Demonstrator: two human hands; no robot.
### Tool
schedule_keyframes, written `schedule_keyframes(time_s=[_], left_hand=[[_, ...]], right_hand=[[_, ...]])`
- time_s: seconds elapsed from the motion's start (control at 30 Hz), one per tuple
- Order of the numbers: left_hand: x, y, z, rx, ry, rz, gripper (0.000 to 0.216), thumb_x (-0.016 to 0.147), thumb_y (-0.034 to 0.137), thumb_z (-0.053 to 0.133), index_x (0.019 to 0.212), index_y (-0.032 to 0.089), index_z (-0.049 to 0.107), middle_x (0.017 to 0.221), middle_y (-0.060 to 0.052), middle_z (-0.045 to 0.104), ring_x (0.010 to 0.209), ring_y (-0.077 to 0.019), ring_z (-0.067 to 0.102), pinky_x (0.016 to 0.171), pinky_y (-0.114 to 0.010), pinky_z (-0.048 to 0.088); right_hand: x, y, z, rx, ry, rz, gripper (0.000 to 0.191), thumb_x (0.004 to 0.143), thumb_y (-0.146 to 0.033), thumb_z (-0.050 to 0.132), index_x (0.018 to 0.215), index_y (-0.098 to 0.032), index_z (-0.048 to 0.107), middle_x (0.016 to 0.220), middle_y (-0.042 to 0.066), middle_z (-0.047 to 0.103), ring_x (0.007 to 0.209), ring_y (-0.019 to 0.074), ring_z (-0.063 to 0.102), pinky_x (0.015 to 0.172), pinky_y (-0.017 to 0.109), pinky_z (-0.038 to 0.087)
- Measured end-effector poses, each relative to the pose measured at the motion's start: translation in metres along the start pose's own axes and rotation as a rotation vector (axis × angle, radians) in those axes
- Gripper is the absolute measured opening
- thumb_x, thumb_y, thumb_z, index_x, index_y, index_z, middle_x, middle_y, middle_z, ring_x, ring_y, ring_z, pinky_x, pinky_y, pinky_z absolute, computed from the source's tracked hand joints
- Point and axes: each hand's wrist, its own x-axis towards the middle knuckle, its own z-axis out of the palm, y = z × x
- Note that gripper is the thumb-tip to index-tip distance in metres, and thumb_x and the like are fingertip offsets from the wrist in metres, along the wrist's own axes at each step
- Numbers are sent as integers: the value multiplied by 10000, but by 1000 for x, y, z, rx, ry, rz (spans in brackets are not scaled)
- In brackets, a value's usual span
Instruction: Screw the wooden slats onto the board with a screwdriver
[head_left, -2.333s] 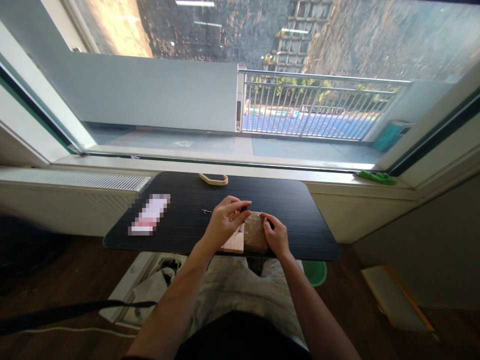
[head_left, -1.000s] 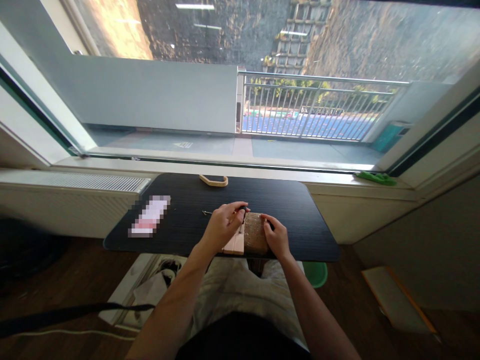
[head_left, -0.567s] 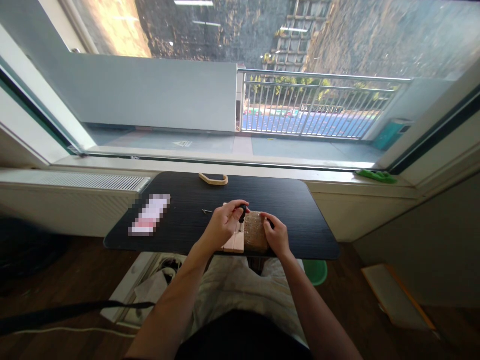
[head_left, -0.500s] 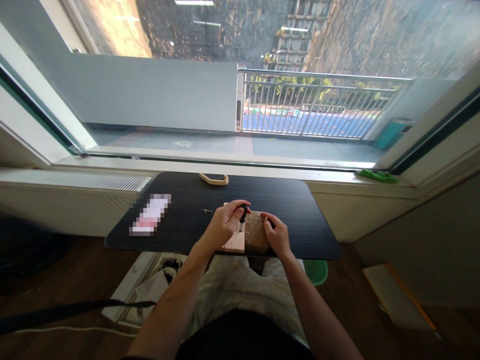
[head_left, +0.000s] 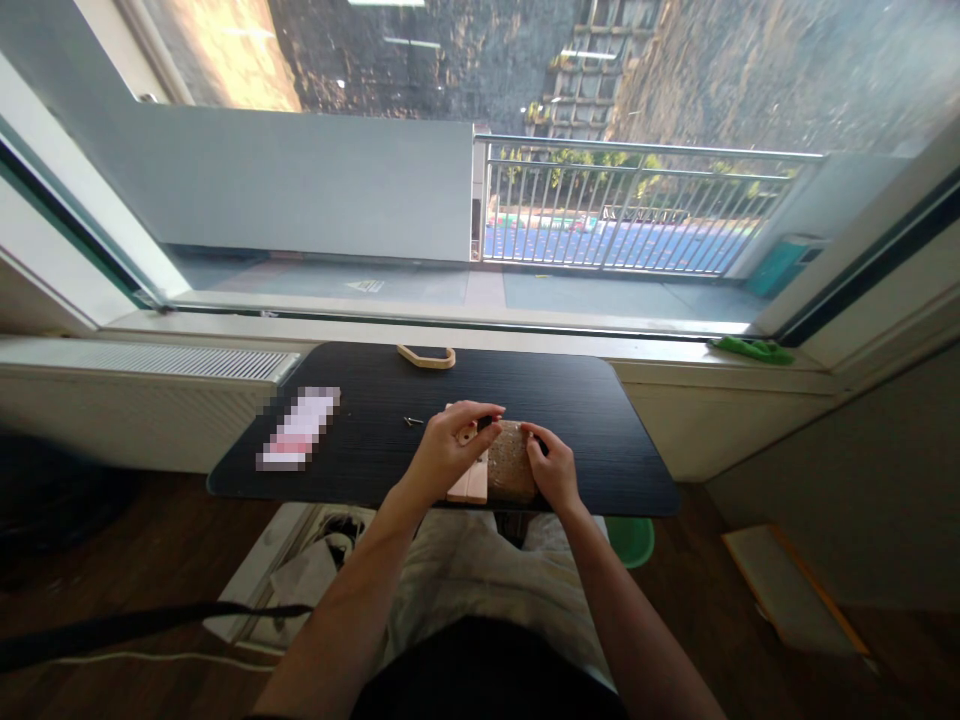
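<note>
A small assembly lies near the front edge of the black table (head_left: 585,400): pale wooden strips (head_left: 471,485) on the left and a brown cork-like block (head_left: 511,470) on the right. My left hand (head_left: 446,450) is closed, its fingers pinching a small dark tool (head_left: 485,422) that stands on the wood. The thumb and fingers of my right hand (head_left: 553,470) press against the right side of the brown block. A small metal pin or screw (head_left: 412,421) lies loose on the table, just left of my left hand.
A curved wooden piece (head_left: 427,356) lies at the table's far edge. A blurred white and pink patch (head_left: 298,428) sits on the left. A radiator (head_left: 172,360) runs along the left wall, a green cloth (head_left: 754,350) lies on the sill, and a green tub (head_left: 628,542) stands under the table.
My left hand's fingers shifted slightly on the small dark tool, lifting and lowering over the wood. My right hand stayed on the block. The assembly has not moved.
</note>
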Motion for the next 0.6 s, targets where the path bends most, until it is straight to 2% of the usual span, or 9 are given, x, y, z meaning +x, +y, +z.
schedule_keyframes(time_s=[0.13,0.23,0.33,0.47,0.6], left_hand=[[1,-3,2,73,107,70,136,842,218,673,948,208,759,816,-28,647,748,-131,621,692,-233,500],[0,-4,2,100,162,8,183,806,245,718,983,196,731,780,-8,657,695,-120,606,671,-228,493],[-2,-4,1,107,203,-79,215,758,292,761,924,174,691,752,-1,687,675,-125,609,659,-232,491],[-3,-1,-1,93,175,-111,173,765,303,741,857,171,678,713,-2,703,647,-127,610,630,-229,487],[-3,1,0,22,127,-89,144,801,291,700,873,166,696,798,-36,750,693,-136,643,677,-243,504]], right_hand=[[0,0,0,1,-2,-3,271,947,-368,581,1139,-184,630,1172,78,639,1001,206,630,868,429,533],[0,0,0,3,-1,-6,267,948,-368,579,1136,-186,632,1172,78,639,997,203,631,866,425,534],[0,0,0,4,4,-7,264,948,-368,578,1134,-188,633,1172,77,640,996,203,631,866,423,535],[0,1,1,5,11,-4,268,947,-367,580,1137,-185,631,1172,78,639,998,204,631,867,426,534],[-1,2,2,7,16,-2,270,947,-368,581,1138,-184,630,1168,77,640,994,203,632,863,425,535]])
